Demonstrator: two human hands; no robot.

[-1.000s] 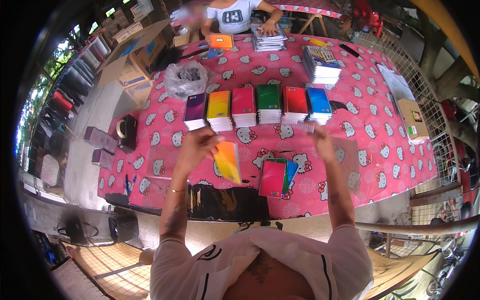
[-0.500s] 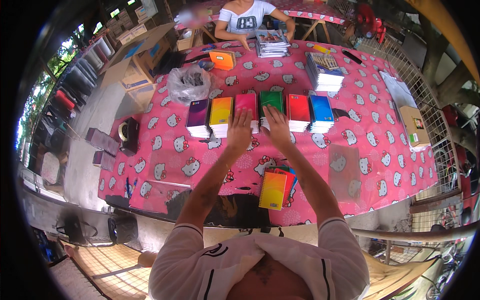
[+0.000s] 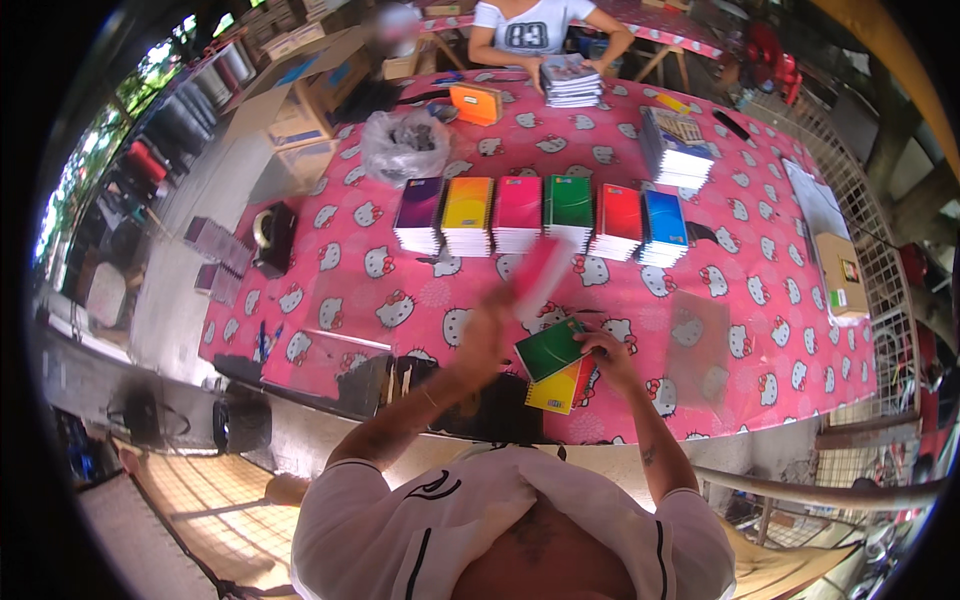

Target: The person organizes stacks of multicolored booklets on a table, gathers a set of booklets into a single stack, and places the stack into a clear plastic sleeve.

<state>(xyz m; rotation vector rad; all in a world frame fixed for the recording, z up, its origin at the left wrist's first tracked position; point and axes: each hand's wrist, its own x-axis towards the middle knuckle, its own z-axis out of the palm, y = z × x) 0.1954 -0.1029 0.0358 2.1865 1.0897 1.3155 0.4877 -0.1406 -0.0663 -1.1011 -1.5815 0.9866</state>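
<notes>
My left hand (image 3: 486, 325), smeared by motion, grips a pink notebook (image 3: 540, 275) tilted above the table's near middle. Between the fingers of my right hand (image 3: 610, 356) is the edge of a green spiral notebook (image 3: 548, 350). That one lies over a small pile with a yellow notebook (image 3: 547, 397) and a red one partly covered. Farther off, spiral notebooks stand in a row of stacks by colour: purple (image 3: 418, 205), yellow (image 3: 467, 205), pink (image 3: 517, 205), green (image 3: 569, 203), red (image 3: 619, 212) and blue (image 3: 664, 217).
Across the pink patterned table (image 3: 330, 260), a person in a white shirt handles a stack of booklets (image 3: 571, 82). A plastic bag (image 3: 405, 145), an orange box (image 3: 476, 104) and a booklet stack (image 3: 677, 145) lie beyond the row. A tape dispenser (image 3: 272, 240) sits at left, a clear sheet (image 3: 697, 345) at right.
My hands have left the pink and green stacks and come nearer, each with a notebook. The green one now covers part of the small pile. The view has shifted slightly.
</notes>
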